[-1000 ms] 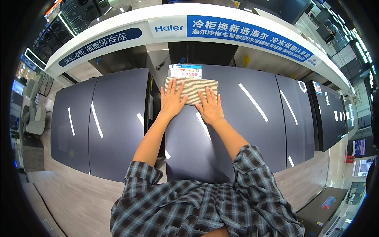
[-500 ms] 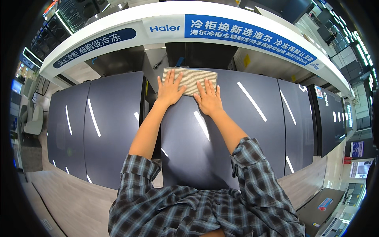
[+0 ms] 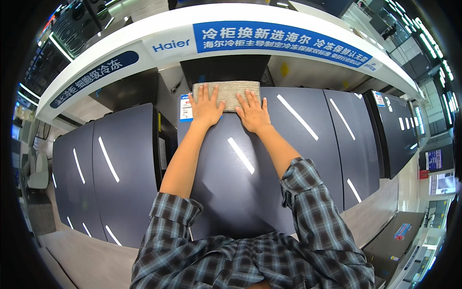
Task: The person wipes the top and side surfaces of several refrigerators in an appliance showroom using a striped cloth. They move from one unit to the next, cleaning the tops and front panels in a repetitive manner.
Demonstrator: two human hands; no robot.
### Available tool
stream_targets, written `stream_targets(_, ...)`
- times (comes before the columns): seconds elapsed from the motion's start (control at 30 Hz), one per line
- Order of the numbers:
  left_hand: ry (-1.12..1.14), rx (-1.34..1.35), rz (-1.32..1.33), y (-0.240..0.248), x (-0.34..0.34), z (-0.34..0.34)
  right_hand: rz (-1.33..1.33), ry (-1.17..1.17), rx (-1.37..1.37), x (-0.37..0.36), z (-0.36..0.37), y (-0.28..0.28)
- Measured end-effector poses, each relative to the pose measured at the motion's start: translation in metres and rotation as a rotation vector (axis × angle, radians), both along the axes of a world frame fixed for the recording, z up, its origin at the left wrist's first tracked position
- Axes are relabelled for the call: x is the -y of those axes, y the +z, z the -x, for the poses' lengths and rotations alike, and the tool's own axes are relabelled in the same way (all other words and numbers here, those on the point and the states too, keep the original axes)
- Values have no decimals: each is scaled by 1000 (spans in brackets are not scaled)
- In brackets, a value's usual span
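Observation:
A folded beige, ribbed cloth (image 3: 233, 88) lies flat along the far edge of a glossy dark grey appliance top (image 3: 211, 168). My left hand (image 3: 207, 111) presses on the cloth's left part, palm down with its fingers stretched out. On the right part my right hand (image 3: 253, 114) lies the same way, fingers spread over the cloth's near edge. Both palms rest partly on the glossy surface just before the cloth. A white and blue label card (image 3: 186, 109) sits at the far left corner of this top, beside my left hand, partly hidden.
Another dark grey appliance (image 3: 125, 159) stands left across a narrow gap. More dark tops (image 3: 353, 144) and a black unit (image 3: 395, 130) continue on the right. A white curved sign board (image 3: 163, 45) with blue panels runs behind them. Wood-look floor (image 3: 96, 260) shows in front.
Both hands and the cloth have slid right along the far edge of the top. The label card at the corner now shows. The whole view has shifted a little.

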State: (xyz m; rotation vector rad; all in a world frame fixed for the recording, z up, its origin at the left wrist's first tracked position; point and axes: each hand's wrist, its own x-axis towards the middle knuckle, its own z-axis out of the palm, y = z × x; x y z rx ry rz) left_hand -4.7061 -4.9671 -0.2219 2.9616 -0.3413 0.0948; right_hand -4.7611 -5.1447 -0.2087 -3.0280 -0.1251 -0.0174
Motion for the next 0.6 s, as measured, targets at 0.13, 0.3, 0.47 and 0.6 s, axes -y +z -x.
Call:
stream_targets(0.13,-36,4,7,0,45,1,-1,-55,-14,39,1,2)
stream_targets(0.3,-93,-6,46,5,87,-2,-6,-102,-40,83,5,5)
stream_targets(0.47,-128,12,94,-3,86,-6,112,-106,-99,80,3,9)
stream_targets(0.6,-145,42,104,2,84,-3,-28,-108,-21,81,0,8)
